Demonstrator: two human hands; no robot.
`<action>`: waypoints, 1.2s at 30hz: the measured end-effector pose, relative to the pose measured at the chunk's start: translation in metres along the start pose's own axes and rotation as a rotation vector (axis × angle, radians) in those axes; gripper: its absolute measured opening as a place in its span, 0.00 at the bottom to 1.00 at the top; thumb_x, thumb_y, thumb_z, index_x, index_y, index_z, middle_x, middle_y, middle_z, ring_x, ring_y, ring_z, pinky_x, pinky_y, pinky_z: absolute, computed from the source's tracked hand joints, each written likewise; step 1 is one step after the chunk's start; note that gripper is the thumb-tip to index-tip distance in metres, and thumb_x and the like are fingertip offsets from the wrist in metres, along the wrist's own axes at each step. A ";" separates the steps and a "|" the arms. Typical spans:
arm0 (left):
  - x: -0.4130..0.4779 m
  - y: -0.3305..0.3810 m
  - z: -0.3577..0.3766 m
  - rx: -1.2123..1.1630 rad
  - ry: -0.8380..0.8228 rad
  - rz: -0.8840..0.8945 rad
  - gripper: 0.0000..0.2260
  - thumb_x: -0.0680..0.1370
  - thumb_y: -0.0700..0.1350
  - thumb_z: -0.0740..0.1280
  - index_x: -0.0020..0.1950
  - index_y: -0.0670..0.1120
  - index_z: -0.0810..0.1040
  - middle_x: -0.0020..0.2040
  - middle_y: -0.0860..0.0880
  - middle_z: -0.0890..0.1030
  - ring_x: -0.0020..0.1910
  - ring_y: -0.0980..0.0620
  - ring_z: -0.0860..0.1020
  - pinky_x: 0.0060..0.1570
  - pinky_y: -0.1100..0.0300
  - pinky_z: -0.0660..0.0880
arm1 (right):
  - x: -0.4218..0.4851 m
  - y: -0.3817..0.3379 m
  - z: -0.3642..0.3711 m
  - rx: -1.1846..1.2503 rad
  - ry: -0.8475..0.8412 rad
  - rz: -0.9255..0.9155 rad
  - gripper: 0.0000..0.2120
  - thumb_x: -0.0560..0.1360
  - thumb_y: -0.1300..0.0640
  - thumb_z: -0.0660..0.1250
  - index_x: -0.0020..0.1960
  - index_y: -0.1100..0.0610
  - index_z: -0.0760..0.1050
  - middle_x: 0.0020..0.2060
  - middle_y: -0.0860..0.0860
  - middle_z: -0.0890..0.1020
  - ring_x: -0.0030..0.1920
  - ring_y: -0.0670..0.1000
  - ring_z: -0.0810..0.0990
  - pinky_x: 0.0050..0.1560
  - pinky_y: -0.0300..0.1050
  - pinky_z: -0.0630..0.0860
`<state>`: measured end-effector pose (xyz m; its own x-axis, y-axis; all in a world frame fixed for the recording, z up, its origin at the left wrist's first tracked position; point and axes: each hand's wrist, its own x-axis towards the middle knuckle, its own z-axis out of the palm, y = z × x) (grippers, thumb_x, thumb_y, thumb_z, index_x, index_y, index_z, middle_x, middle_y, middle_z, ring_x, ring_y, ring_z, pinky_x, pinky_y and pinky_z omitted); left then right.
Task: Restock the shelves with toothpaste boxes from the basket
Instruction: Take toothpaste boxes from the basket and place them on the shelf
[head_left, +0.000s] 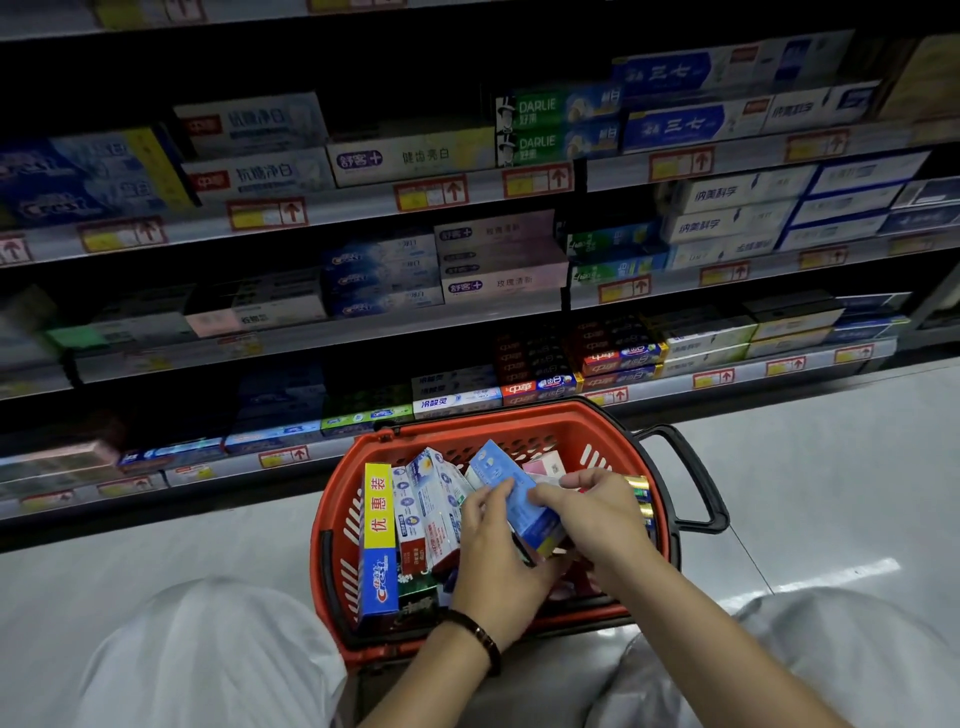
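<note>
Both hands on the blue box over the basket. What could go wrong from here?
1. Left hand and right hand hold the blue box tilted above the red basket; a loose grip could drop it back in.
2. Lifting it may tip the white boxes leaning right beside it.

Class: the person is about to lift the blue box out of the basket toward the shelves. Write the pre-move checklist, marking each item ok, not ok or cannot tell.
1. Left hand and right hand both grip the blue box: ok.
2. Blue box free of the other boxes in the red basket: cannot tell, hands hide its lower end.
3. Basket resting on the floor: ok.
4. Matching spot on the shelves found: cannot tell.
5. Space between basket and shelves unobstructed: ok.
</note>
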<state>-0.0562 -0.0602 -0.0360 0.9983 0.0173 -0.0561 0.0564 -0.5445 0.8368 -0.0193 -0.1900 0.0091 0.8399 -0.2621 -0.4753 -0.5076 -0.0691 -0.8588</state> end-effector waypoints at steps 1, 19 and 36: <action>-0.001 0.002 -0.001 -0.002 0.030 0.005 0.40 0.72 0.51 0.80 0.80 0.54 0.64 0.73 0.55 0.63 0.69 0.57 0.70 0.66 0.67 0.73 | -0.005 -0.005 0.002 -0.023 -0.004 -0.024 0.17 0.69 0.55 0.82 0.52 0.55 0.77 0.44 0.55 0.86 0.42 0.53 0.88 0.40 0.49 0.84; -0.024 0.037 -0.089 -0.554 0.236 -0.007 0.10 0.78 0.51 0.72 0.56 0.48 0.84 0.49 0.51 0.88 0.50 0.51 0.86 0.53 0.48 0.83 | -0.037 -0.045 0.007 0.141 -0.157 -0.192 0.06 0.83 0.55 0.69 0.53 0.56 0.82 0.47 0.57 0.87 0.44 0.54 0.86 0.43 0.50 0.82; -0.031 0.037 -0.166 -1.125 0.279 -0.057 0.19 0.78 0.49 0.66 0.64 0.38 0.75 0.60 0.35 0.83 0.58 0.38 0.84 0.53 0.47 0.85 | -0.034 -0.043 0.021 0.158 -0.292 -0.331 0.26 0.85 0.64 0.65 0.75 0.38 0.71 0.58 0.48 0.87 0.58 0.52 0.86 0.59 0.59 0.84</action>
<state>-0.0828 0.0584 0.0873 0.9546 0.2787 -0.1050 -0.0559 0.5138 0.8561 -0.0221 -0.1583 0.0583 0.9821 0.0332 -0.1856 -0.1871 0.0501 -0.9811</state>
